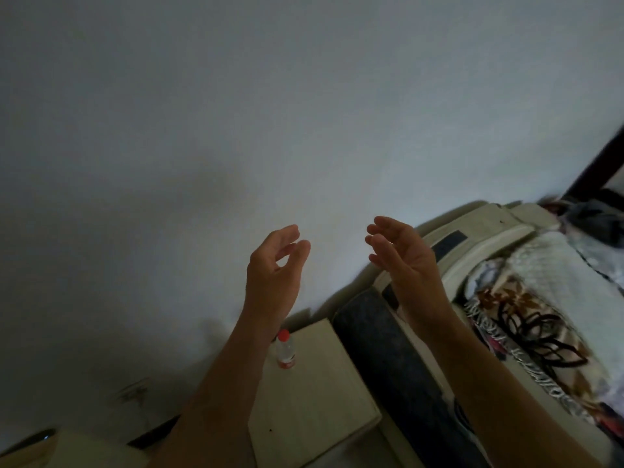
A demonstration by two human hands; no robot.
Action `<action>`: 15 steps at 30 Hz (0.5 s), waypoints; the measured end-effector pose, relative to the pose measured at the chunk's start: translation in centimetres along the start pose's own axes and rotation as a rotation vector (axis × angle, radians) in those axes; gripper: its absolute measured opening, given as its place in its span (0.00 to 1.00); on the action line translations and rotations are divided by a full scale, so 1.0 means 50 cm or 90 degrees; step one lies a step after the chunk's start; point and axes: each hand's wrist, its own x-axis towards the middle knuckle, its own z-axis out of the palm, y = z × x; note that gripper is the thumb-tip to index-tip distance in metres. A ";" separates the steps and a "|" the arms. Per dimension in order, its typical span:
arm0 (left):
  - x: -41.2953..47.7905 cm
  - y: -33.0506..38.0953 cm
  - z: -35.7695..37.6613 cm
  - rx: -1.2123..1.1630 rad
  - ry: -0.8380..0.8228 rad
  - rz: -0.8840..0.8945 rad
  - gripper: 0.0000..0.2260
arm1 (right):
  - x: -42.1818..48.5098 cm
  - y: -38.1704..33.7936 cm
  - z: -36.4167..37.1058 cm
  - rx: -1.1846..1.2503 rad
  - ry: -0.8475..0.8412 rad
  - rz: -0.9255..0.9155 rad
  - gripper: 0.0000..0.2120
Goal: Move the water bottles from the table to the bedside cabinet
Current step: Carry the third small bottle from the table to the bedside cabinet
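A clear water bottle (285, 351) with a red cap and red label stands upright on the pale bedside cabinet (314, 396), near its back left corner. My left hand (275, 261) is raised in front of the wall, well above the bottle, fingers loosely curled and holding nothing. My right hand (401, 255) is raised beside it, fingers apart, empty. My left forearm hides part of the cabinet's left side.
A bed with a padded cream headboard (472, 238) and a dark bolster (385, 359) lies right of the cabinet. A patterned blanket (526, 325) covers the bed. A plain white wall (270, 113) fills the upper view. A dark edge shows at the bottom left.
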 end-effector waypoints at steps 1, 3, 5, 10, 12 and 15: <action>-0.011 0.013 0.017 -0.001 -0.013 0.010 0.21 | -0.012 -0.009 -0.024 0.007 0.011 -0.003 0.26; -0.035 0.036 0.056 -0.003 -0.036 0.029 0.22 | -0.038 -0.024 -0.077 0.024 0.030 -0.012 0.27; -0.061 0.056 0.099 -0.011 -0.058 0.043 0.22 | -0.066 -0.032 -0.130 0.030 0.044 -0.018 0.27; -0.155 0.109 0.229 -0.026 -0.138 0.044 0.20 | -0.148 -0.044 -0.288 0.040 0.101 -0.015 0.22; -0.188 0.129 0.277 -0.035 -0.171 0.053 0.19 | -0.175 -0.052 -0.347 0.039 0.129 -0.018 0.19; -0.232 0.156 0.341 -0.045 -0.218 0.069 0.16 | -0.218 -0.069 -0.422 0.034 0.175 -0.035 0.17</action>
